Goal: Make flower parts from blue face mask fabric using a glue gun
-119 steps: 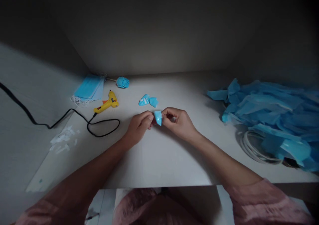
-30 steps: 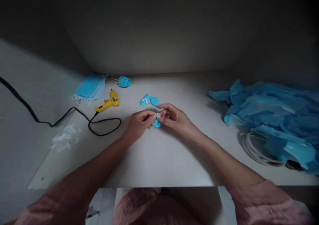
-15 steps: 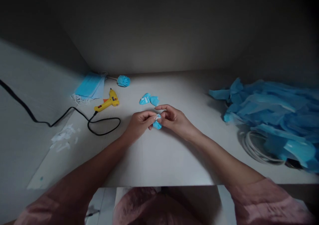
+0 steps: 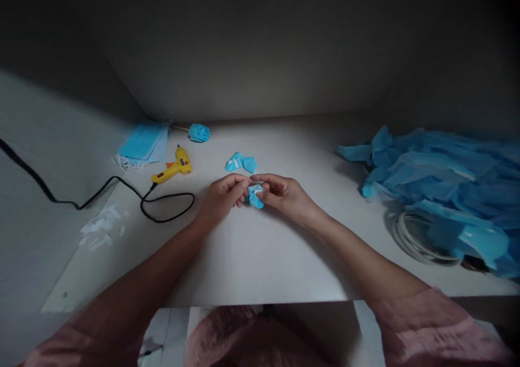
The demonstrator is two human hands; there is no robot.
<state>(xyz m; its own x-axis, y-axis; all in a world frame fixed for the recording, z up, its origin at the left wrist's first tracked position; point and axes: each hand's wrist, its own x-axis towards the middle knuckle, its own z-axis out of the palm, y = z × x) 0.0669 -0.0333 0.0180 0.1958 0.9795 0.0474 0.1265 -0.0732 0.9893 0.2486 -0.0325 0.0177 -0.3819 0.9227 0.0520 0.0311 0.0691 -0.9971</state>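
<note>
This looks like a makeshift craft corner, probably at home: a plain white table [image 4: 260, 259] pushed against bare walls, with a corded yellow glue gun [image 4: 173, 169], a stack of blue face masks [image 4: 144, 142], a heap of cut blue pieces [image 4: 442, 183] and white scraps [image 4: 99, 227].

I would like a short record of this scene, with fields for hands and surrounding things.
left hand: pinches the small blue piece from its left
right hand: pinches the same piece from its right
behind hands: folded blue pieces on the table
left side: yellow glue gun with black cord, stack of masks, blue rosette
right side: heap of blue fabric, white cable coil
</note>
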